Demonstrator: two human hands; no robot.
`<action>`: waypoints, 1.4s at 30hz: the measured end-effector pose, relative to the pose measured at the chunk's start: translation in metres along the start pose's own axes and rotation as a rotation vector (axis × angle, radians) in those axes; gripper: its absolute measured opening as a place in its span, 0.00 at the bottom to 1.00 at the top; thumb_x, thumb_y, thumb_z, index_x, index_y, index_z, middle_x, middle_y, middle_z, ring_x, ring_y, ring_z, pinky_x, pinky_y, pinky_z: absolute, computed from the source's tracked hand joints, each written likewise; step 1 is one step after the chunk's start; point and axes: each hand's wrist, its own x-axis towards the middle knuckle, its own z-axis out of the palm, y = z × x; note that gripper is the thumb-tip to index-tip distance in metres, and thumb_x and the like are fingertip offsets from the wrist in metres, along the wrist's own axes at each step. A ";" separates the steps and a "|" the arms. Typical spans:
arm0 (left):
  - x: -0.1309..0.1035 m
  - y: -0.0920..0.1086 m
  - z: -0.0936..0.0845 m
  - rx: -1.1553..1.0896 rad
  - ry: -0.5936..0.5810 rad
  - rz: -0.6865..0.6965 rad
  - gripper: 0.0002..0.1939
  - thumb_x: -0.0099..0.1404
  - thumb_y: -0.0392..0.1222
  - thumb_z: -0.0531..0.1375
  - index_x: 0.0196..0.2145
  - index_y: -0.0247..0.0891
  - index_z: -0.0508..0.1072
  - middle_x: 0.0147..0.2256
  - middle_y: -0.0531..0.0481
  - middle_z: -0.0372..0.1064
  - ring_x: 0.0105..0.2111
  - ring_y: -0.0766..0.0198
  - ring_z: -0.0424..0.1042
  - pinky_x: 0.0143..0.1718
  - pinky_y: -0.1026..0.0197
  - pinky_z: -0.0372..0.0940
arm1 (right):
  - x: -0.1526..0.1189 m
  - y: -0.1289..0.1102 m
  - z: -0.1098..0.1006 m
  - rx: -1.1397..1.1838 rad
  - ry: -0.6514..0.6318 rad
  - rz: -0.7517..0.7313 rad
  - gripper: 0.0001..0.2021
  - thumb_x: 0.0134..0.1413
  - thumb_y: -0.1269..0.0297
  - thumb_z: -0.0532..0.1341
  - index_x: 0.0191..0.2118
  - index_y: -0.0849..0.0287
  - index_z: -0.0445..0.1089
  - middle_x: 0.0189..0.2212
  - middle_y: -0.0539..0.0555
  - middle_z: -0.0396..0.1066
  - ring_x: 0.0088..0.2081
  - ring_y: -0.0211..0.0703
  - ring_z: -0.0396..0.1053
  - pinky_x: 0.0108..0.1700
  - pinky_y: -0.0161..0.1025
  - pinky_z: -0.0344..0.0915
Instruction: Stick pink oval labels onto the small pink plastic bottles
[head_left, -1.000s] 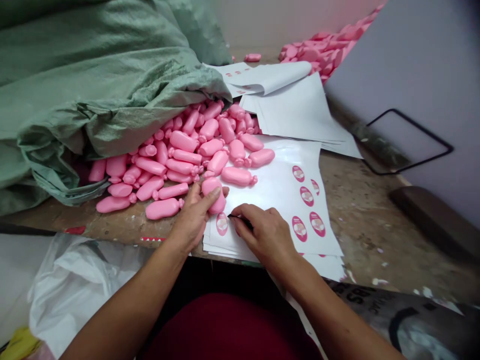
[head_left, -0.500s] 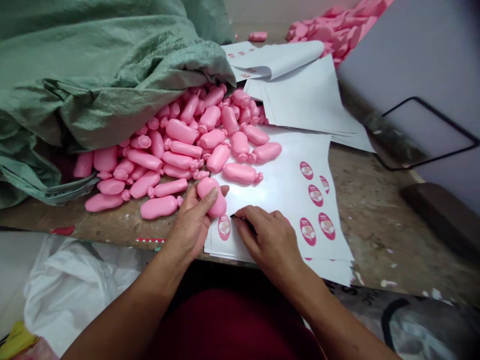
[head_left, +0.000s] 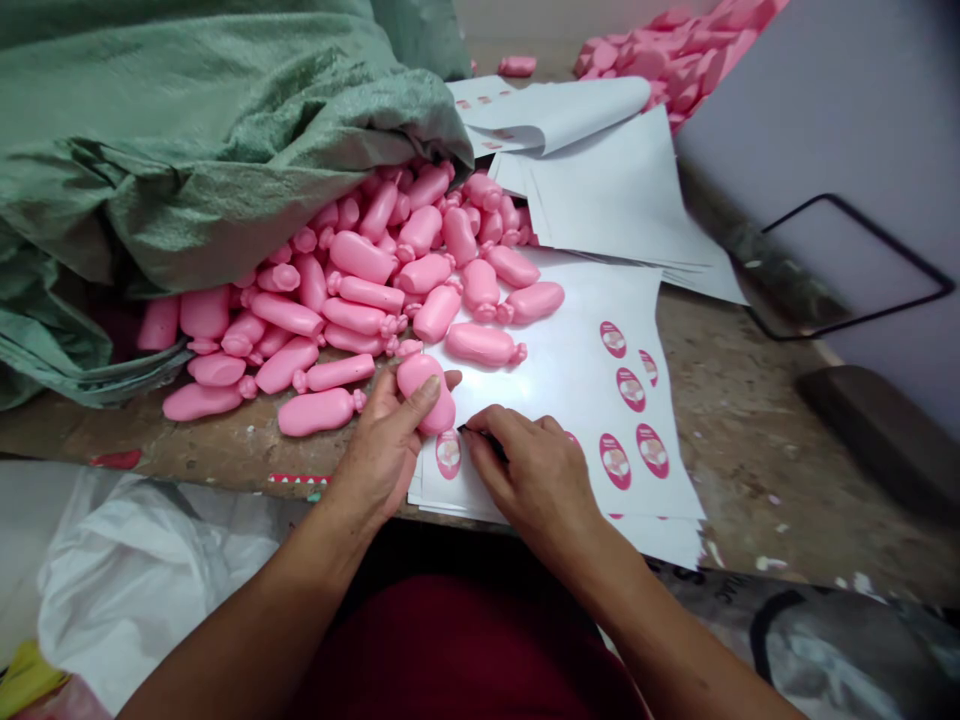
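My left hand is closed round a small pink plastic bottle, thumb across its front. Just below it, an oval pink-and-white sticker lies on the sheet of stickers. My right hand is pinched round a thin dark pointed tool, most of which the fingers hide. Its tip sits at the sticker's upper right edge; whether it touches cannot be made out. More oval stickers are on the sheet's right side.
A heap of pink bottles spills from a green sack on the left. Blank-backed sheets lie behind the sticker sheet. More pink pieces are piled at the back right. A white panel with a black wire frame stands at right.
My right hand has shifted very slightly up and left with the tool. My left hand keeps hold of the bottle, almost unmoved.
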 end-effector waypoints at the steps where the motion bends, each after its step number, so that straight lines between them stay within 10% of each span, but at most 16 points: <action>1: 0.000 0.000 0.000 -0.004 -0.002 -0.004 0.20 0.59 0.37 0.69 0.47 0.39 0.69 0.40 0.48 0.76 0.51 0.56 0.74 0.54 0.55 0.66 | 0.001 0.000 -0.001 0.030 -0.013 0.014 0.09 0.64 0.66 0.54 0.34 0.56 0.70 0.26 0.51 0.76 0.25 0.41 0.66 0.33 0.39 0.54; 16: 0.005 0.009 0.002 -0.056 0.044 -0.110 0.14 0.62 0.34 0.65 0.46 0.35 0.71 0.36 0.45 0.77 0.41 0.58 0.78 0.49 0.54 0.70 | 0.011 0.003 0.000 -0.052 -0.037 0.042 0.10 0.58 0.59 0.61 0.28 0.57 0.67 0.23 0.50 0.75 0.22 0.38 0.60 0.36 0.41 0.50; 25: 0.005 0.009 0.004 0.094 0.005 -0.039 0.08 0.60 0.35 0.67 0.38 0.34 0.74 0.34 0.47 0.76 0.37 0.64 0.75 0.44 0.63 0.68 | 0.012 0.010 -0.038 1.032 -0.213 0.361 0.17 0.49 0.49 0.66 0.24 0.56 0.63 0.18 0.45 0.64 0.20 0.35 0.56 0.24 0.35 0.53; 32: -0.044 0.011 0.005 0.135 -0.122 -0.150 0.23 0.59 0.44 0.70 0.51 0.43 0.71 0.40 0.50 0.76 0.35 0.63 0.77 0.35 0.63 0.71 | -0.002 -0.003 -0.046 0.895 -0.091 0.296 0.17 0.51 0.56 0.66 0.45 0.57 0.78 0.17 0.42 0.55 0.21 0.35 0.53 0.25 0.36 0.52; 42: -0.079 0.004 0.005 0.012 -0.153 -0.219 0.31 0.60 0.64 0.64 0.52 0.40 0.71 0.41 0.47 0.75 0.35 0.63 0.75 0.30 0.65 0.71 | -0.017 -0.013 -0.043 0.840 -0.159 0.267 0.18 0.52 0.55 0.64 0.45 0.60 0.80 0.18 0.42 0.51 0.21 0.33 0.48 0.24 0.35 0.47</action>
